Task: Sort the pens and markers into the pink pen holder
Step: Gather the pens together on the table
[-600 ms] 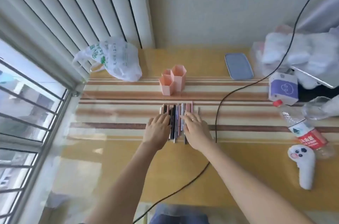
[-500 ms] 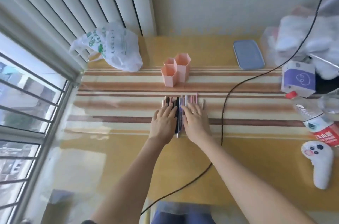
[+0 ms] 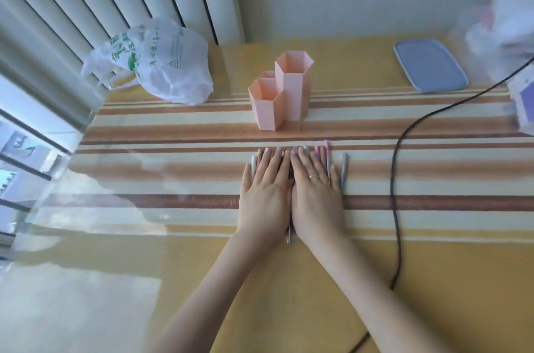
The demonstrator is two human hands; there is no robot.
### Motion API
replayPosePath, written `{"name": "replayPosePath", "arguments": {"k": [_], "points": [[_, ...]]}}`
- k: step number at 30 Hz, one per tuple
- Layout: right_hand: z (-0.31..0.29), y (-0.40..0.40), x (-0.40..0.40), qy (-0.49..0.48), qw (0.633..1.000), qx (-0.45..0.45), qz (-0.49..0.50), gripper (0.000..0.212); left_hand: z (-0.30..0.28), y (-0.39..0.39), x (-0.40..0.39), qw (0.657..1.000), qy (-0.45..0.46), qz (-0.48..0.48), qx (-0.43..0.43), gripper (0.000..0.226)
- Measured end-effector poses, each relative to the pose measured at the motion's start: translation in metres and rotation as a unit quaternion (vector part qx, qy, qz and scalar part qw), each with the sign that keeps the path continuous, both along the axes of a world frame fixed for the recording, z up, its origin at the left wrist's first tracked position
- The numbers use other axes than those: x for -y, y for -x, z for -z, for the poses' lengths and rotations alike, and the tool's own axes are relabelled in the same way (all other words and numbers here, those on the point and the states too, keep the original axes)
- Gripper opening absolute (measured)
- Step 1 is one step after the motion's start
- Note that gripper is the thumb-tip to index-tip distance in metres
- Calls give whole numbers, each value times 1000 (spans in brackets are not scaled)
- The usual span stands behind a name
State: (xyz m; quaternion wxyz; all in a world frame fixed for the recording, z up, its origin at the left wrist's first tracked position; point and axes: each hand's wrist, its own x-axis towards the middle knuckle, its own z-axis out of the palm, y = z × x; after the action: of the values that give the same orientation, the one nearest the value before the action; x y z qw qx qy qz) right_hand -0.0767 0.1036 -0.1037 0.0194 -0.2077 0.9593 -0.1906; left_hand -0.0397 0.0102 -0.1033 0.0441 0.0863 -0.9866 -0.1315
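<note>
A pink pen holder (image 3: 278,92) made of three hexagonal tubes stands upright on the striped table, empty as far as I can see. In front of it lies a row of several pens and markers, mostly hidden under my hands; a pink pen (image 3: 327,150) and a grey pen (image 3: 344,170) stick out on the right. My left hand (image 3: 264,193) and my right hand (image 3: 315,193) lie flat side by side on the row, fingers straight and pointing at the holder. A ring sits on my right hand.
A white plastic bag (image 3: 156,63) lies at the back left by the blinds. A blue-grey lid (image 3: 430,65) lies at the back right. A black cable (image 3: 397,179) runs down the right side. White bags (image 3: 502,23) and a purple box (image 3: 524,104) sit far right.
Both hands slid forward over the pens and flattened, now pressed together side by side. The camera came closer and tilted, so the bottle and toy at right left the view.
</note>
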Motion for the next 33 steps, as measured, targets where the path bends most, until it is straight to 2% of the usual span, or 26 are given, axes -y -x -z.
{"name": "replayPosePath", "arguments": {"k": [5, 9, 12, 14, 17, 19, 21, 24, 30, 33], "points": [[0, 1, -3, 22, 1000, -9, -9, 48, 8, 2, 1, 999, 30, -3, -37, 66], [3, 1, -4, 76, 997, -33, -13, 46, 4, 2, -2, 999, -25, -14, -38, 47], [-9, -7, -14, 177, 979, -96, 25, 43, -3, -6, -2, 984, -138, -29, -108, 44], [-19, -7, -26, 213, 960, -152, 101, 42, -8, -13, 3, 955, -250, -40, -152, 44], [-19, 2, -43, 166, 963, -90, 191, 51, -18, -17, 20, 887, -427, -80, -158, 38], [-14, 7, -46, 113, 974, -23, 195, 57, -21, -18, 26, 856, -486, -94, -151, 34], [-10, 8, -40, 88, 980, 9, 176, 57, -20, -15, 25, 861, -481, -86, -141, 37], [-6, 5, -22, 125, 982, 17, 143, 56, -15, -9, 18, 880, -446, -78, -145, 40], [-1, -4, -1, 136, 982, -6, 132, 70, -9, -5, 5, 863, -486, -53, -127, 44], [-3, -6, 2, 141, 983, 3, 120, 70, -8, -3, -7, 875, -459, -42, -147, 43]]}}
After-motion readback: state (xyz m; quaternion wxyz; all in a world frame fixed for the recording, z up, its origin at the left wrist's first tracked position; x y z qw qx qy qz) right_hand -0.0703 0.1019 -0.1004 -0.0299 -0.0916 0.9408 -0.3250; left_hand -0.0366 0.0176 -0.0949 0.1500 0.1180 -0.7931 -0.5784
